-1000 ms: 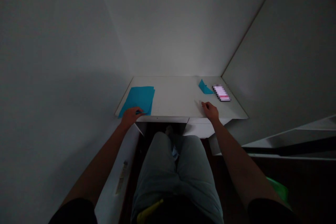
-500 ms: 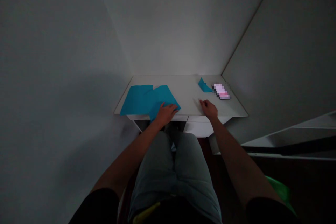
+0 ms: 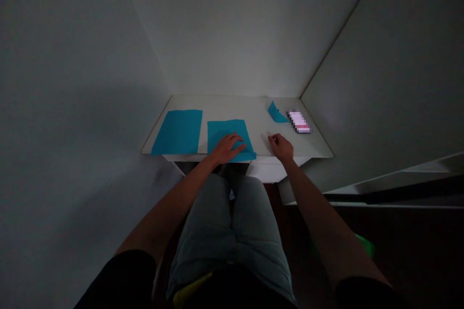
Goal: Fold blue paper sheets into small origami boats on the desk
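My left hand [image 3: 229, 148] lies with fingers spread on a sheet of blue paper [image 3: 226, 127] at the front of the white table. This sheet's near edge reaches the table's front edge, and its near right corner looks bent. A second blue sheet [image 3: 178, 131] lies flat to the left, with a strip of tabletop between the two. My right hand [image 3: 281, 147] rests on the table to the right of the papers, fingers curled in; whether anything is in them I cannot make out. Beyond it sits a small folded blue paper piece [image 3: 276, 113].
A phone [image 3: 299, 121] with a blurred screen lies at the right side of the white table [image 3: 232, 105]. Walls stand behind and on both sides. Drawers [image 3: 268, 170] are under the front edge, above my knees. Something green [image 3: 365, 245] is low at the right.
The sheet under my left hand has turned straighter and come apart from the left sheet, which it overlapped. My left hand's fingers have spread. The whole view has shifted slightly.
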Demonstrator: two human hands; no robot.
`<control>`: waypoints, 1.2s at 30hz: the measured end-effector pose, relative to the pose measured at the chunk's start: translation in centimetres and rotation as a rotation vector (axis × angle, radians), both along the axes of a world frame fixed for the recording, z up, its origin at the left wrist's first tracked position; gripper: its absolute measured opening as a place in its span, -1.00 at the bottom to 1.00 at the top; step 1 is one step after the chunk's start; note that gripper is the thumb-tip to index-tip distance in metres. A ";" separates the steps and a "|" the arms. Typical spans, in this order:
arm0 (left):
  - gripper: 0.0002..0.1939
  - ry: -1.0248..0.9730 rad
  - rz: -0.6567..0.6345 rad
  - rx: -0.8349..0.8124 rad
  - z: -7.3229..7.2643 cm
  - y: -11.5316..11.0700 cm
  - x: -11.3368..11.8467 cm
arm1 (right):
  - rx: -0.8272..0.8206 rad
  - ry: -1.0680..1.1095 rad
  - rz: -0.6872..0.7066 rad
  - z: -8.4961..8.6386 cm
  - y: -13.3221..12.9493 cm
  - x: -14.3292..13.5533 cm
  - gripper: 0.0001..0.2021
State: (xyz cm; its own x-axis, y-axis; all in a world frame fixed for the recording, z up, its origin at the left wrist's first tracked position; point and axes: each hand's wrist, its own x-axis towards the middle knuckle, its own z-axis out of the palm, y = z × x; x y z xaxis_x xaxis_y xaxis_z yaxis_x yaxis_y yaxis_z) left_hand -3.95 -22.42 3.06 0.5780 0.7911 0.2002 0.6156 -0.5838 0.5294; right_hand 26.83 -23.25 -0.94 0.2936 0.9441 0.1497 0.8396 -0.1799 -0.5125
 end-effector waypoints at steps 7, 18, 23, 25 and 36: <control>-0.49 0.186 0.099 -0.064 -2.6 1.0 -9.8 | 0.066 0.069 0.037 -0.2 -0.3 0.2 -0.76; 0.11 0.381 -0.242 0.072 -2.7 -0.6 -13.1 | 0.122 0.087 0.372 -0.3 -1.2 1.3 -0.65; -0.30 0.188 -0.060 0.029 -2.3 -0.6 -11.9 | 0.220 -0.048 0.597 -0.7 -3.3 -0.5 -0.53; -0.41 0.043 -0.058 -0.041 -1.5 -0.7 -11.3 | 0.245 -0.031 0.657 -0.5 -3.9 -1.6 -0.41; -0.64 -0.392 0.242 -0.311 3.3 3.6 -7.6 | 0.144 0.545 0.502 6.3 -1.0 -4.8 -0.37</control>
